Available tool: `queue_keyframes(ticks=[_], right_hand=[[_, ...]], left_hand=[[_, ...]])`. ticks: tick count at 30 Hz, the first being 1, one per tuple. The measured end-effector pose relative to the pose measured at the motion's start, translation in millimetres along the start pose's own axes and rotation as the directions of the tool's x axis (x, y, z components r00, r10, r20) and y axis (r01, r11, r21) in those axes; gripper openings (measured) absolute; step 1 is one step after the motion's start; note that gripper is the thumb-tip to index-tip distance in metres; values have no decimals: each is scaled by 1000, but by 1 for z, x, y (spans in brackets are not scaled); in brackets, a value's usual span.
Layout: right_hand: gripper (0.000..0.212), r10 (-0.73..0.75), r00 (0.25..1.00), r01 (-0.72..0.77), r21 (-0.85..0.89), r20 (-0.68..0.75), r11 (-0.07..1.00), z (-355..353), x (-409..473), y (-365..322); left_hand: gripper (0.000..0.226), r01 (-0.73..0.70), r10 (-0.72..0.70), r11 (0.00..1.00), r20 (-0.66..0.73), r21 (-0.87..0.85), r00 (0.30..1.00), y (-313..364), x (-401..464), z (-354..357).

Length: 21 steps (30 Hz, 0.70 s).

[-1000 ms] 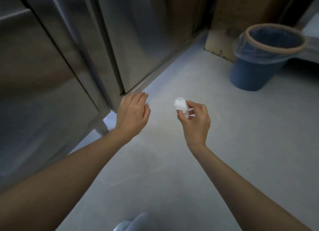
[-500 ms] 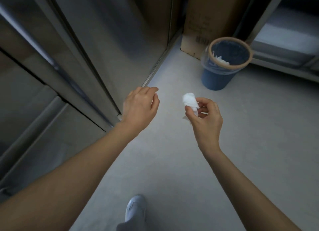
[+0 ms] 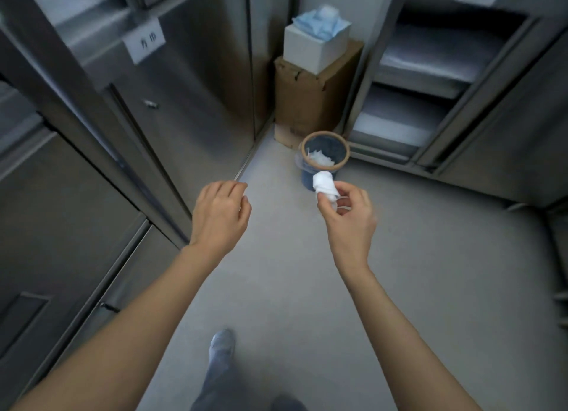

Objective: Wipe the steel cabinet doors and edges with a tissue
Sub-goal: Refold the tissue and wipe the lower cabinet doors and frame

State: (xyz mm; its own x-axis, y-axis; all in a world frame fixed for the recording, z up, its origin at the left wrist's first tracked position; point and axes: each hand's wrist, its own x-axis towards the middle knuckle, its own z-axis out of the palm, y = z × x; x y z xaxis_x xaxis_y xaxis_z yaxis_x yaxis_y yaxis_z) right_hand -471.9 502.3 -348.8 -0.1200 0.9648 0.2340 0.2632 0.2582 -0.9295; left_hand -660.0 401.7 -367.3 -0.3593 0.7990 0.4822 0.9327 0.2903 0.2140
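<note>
My right hand (image 3: 349, 218) pinches a crumpled white tissue (image 3: 325, 185) between thumb and fingertips, out over the grey floor. My left hand (image 3: 219, 215) hangs beside it with the fingers loosely curled and holds nothing. It is close to, but apart from, the steel cabinet doors (image 3: 190, 82) that run along the left side. A white label with writing sits on the upper edge of that cabinet. Just beyond the tissue stands a blue waste bin (image 3: 325, 155) with white tissues inside.
A brown cardboard box (image 3: 310, 103) stands in the far corner with a white box of blue cloths (image 3: 316, 42) on top. Open steel shelves (image 3: 424, 72) fill the right side. My shoe (image 3: 221, 346) shows on the grey floor at the bottom.
The view has tilted up and pulled back, which reveals the corner boxes and right shelves. Both hands keep their pose, and the tissue now lines up just in front of the bin.
</note>
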Motion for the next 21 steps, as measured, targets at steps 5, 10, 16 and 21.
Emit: queue_keyframes(ticks=[5, 10, 16, 21], right_hand=[[20, -32, 998, 31, -12, -54, 999, -72, -11, -50], [22, -84, 991, 79, -47, -106, 996, -112, -6, -66], [26, -249, 962, 234, -130, -112, 963, -108, 12, -64], [29, -326, 935, 299, -180, -143, 937, -71, 43, -72]], left_hand=[[34, -38, 37, 999, -78, -17, 996, 59, 9, -63], [36, -83, 78, 996, -109, -35, 991, 85, 25, -94], [40, -152, 150, 988, -68, -22, 986, 63, 55, -82], [40, -227, 222, 973, -90, -40, 971, 43, 102, -65]])
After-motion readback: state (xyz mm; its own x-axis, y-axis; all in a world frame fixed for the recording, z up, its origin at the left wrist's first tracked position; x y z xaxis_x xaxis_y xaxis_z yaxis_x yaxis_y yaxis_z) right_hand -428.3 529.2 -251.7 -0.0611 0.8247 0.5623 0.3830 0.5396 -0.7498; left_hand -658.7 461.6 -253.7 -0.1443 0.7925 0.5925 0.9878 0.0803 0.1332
